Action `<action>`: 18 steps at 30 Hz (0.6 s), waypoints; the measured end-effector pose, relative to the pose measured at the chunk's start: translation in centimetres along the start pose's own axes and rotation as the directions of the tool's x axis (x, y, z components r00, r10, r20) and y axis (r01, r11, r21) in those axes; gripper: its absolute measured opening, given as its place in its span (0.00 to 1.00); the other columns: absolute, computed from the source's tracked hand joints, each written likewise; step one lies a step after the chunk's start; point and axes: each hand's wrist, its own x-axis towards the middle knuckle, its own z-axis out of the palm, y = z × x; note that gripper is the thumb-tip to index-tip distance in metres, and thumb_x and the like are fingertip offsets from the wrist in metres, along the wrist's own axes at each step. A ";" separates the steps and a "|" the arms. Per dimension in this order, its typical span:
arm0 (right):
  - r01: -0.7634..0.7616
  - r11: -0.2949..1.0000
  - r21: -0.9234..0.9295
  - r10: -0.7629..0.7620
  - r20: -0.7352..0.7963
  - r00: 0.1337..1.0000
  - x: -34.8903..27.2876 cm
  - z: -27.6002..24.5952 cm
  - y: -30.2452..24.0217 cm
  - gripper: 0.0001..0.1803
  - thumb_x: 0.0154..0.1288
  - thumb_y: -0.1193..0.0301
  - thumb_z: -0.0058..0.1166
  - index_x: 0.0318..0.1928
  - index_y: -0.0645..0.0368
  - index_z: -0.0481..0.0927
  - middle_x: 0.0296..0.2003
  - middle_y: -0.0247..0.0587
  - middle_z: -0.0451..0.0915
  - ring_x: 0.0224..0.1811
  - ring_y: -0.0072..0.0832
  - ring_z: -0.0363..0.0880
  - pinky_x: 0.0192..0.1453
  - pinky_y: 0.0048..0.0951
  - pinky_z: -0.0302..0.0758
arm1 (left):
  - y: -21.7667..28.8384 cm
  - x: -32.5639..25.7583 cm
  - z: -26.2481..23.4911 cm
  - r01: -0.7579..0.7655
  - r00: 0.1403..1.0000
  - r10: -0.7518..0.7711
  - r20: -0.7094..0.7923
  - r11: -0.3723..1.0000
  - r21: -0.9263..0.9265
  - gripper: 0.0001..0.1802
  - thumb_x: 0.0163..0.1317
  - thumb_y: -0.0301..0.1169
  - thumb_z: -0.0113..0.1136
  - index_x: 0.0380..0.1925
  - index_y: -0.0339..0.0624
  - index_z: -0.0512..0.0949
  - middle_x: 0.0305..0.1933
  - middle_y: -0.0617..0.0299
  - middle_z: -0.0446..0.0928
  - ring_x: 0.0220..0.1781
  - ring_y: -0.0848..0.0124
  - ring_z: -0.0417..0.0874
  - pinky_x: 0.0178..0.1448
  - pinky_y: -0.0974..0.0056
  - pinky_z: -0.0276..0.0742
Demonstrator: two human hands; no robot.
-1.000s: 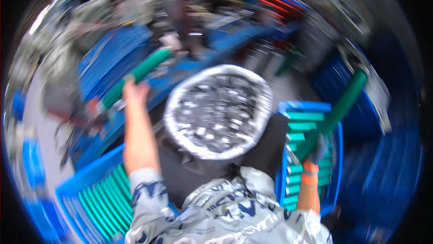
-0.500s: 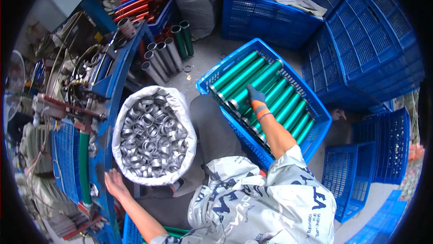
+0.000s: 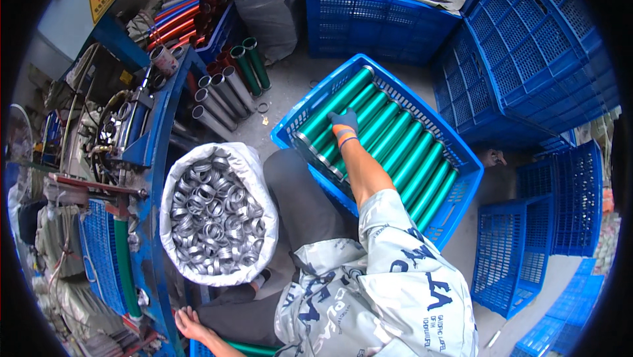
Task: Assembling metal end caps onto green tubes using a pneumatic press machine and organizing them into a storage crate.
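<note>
A blue crate [image 3: 461, 159] of green tubes [image 3: 402, 149] is set on the floor just to the right of the seated person, the tubes laid side by side along its length so that each end can be reached from the near rim. Empty blue crates [image 3: 527, 60] are stacked behind it and to its right, kept out of the reaching path. To the left, a blue machine frame [image 3: 155, 159] runs alongside, with grey and green tubes [image 3: 227, 90] leaned against it. Between frame and knees a white sack [image 3: 254, 165] is held open, its mouth rolled back so that the metal rings [image 3: 211, 215] filling it lie exposed.

The right hand [image 3: 344, 123], gloved in grey with an orange cuff, is stretched into the crate and rests on top of a green tube near the tubes' ends; the fingers are curled over it, though whether it is truly gripped cannot be told. The left hand [image 3: 188, 323], bare, is lowered beside the frame at the bottom edge, spread flat, apparently on another green tube [image 3: 254, 348] that shows only partly; a grasp cannot be made out.
</note>
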 end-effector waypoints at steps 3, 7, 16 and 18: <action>0.029 0.996 -0.079 -0.029 -0.003 1.000 -1.9 -0.6 -3.3 0.48 0.61 0.54 0.79 0.76 0.70 0.78 0.70 0.70 0.83 0.71 0.60 0.85 0.78 0.51 0.80 | -1.6 -1.3 -4.1 -0.119 0.948 0.128 -0.291 0.992 0.048 0.27 0.83 0.40 0.70 0.71 0.33 0.81 0.61 0.48 0.91 0.56 0.59 0.95 0.58 0.56 0.90; 0.606 0.794 0.049 -0.596 -0.134 0.792 -9.2 2.1 -9.9 0.35 0.70 0.62 0.71 0.73 0.63 0.82 0.69 0.61 0.83 0.72 0.57 0.84 0.81 0.49 0.76 | -6.0 -2.0 -9.8 -0.141 0.867 0.244 -0.435 0.957 0.255 0.26 0.83 0.38 0.70 0.70 0.31 0.81 0.60 0.45 0.91 0.56 0.60 0.95 0.57 0.59 0.90; 0.893 0.164 0.419 -0.695 0.691 -0.197 -43.8 9.7 -15.1 0.64 0.61 0.35 0.76 0.89 0.53 0.65 0.84 0.61 0.70 0.88 0.64 0.62 0.91 0.60 0.59 | -23.4 -13.0 -25.0 0.545 0.725 0.030 -0.689 0.586 0.600 0.51 0.59 0.52 0.79 0.77 0.30 0.77 0.71 0.31 0.84 0.75 0.37 0.85 0.82 0.41 0.79; 0.959 -0.094 0.265 -0.607 0.749 -0.267 -44.6 12.4 -11.1 0.68 0.59 0.35 0.76 0.92 0.49 0.59 0.90 0.59 0.59 0.93 0.64 0.52 0.90 0.74 0.54 | -26.3 -14.9 -22.2 0.612 0.734 -0.165 -0.659 0.581 0.536 0.50 0.62 0.50 0.78 0.81 0.37 0.75 0.79 0.30 0.78 0.79 0.35 0.81 0.87 0.40 0.75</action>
